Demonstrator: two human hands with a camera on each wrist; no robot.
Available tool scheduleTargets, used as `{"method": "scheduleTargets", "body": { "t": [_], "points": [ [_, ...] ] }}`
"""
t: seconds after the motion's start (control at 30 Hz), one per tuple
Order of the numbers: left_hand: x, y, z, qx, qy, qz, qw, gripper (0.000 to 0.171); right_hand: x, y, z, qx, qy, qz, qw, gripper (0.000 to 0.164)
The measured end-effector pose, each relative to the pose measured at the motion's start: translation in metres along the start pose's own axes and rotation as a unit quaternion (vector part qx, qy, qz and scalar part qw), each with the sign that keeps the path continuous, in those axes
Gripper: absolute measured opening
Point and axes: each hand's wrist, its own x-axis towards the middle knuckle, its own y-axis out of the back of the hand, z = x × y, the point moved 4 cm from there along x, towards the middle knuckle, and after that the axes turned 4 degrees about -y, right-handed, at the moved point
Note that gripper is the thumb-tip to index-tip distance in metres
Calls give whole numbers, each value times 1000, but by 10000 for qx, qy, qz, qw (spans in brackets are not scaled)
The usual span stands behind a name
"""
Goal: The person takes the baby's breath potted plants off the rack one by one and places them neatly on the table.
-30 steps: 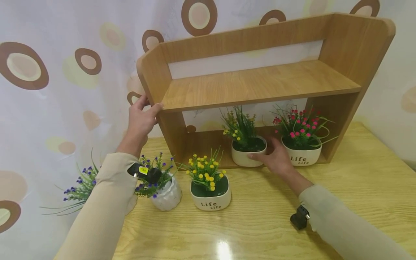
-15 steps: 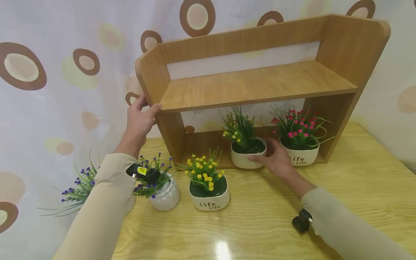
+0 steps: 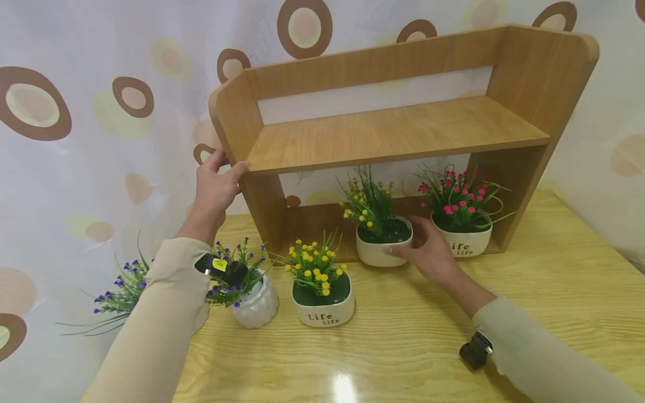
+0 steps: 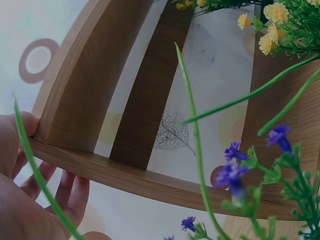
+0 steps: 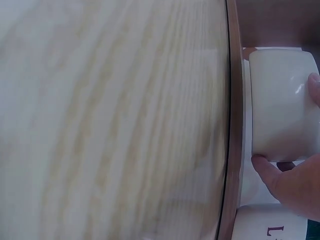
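My left hand point(image 3: 214, 187) grips the left side panel of the wooden shelf point(image 3: 383, 129). In the left wrist view its fingers point(image 4: 75, 200) curl around the panel's edge. On the lower level, my right hand point(image 3: 430, 249) holds a plain white pot point(image 3: 380, 254) of grassy green stems and small yellow flowers, thumb at the front and fingers at the right side. The pot stands upright at the shelf's front edge. In the right wrist view the fingers and thumb touch the white pot point(image 5: 285, 105). Right of this hand stands a "Life" pot point(image 3: 468, 243) with pink flowers.
A "Life" pot point(image 3: 325, 314) with yellow flowers stands on the wood-grain table point(image 3: 403, 347) before the shelf. Left of it are a white scalloped pot point(image 3: 257, 308) with purple flowers and another purple-flowered plant point(image 3: 121, 291), partly behind the left arm. A patterned curtain point(image 3: 176, 33) hangs behind.
The right hand has drawn the plain white pot slightly toward the shelf's front edge. The left hand keeps its grip on the side panel. The head view has shifted a little.
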Motion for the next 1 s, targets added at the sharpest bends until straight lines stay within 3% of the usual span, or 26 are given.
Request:
{"method": "scheduleTargets", "body": {
  "t": [0.4, 0.77, 1.0],
  "points": [
    [1, 0, 0, -16, -4, 1, 10000, 56, -16, 6, -3, -70, 126, -176, 9997, 90],
    [4, 0, 1, 19, -16, -48, 10000, 55, -31, 13, -5, -128, -232, -313, 9992, 97],
    [4, 0, 1, -16, -3, -49, 10000, 54, -38, 15, -5, -92, -76, -302, 9995, 92]
  ]
}}
